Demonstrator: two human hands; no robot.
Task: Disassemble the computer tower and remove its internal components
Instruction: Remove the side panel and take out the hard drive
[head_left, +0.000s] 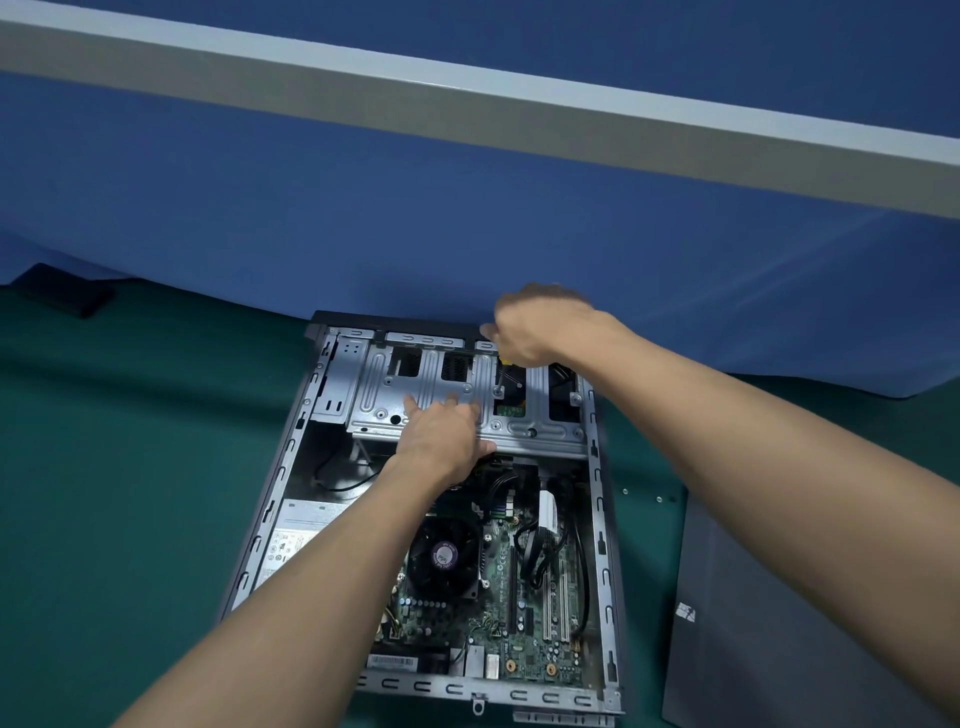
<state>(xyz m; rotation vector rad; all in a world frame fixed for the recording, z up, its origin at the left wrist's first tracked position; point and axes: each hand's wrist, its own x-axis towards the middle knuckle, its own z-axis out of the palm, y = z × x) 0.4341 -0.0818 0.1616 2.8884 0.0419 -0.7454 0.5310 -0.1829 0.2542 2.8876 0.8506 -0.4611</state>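
Steel drive cage (384, 384) lies crosswise at the far end of the tower (602, 571) on your counter (130, 467). Your left hand (441, 436) rests spread on it. Your right hand (540, 327) grips a screwdriver (506, 361) over its right side.

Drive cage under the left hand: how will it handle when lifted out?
Drive cage: ribbed stamped steel, so probably rigid, edges maybe sharp. A drive seems mounted inside, so likely heavy for its size. Black cables run beneath its edge; they may tug.
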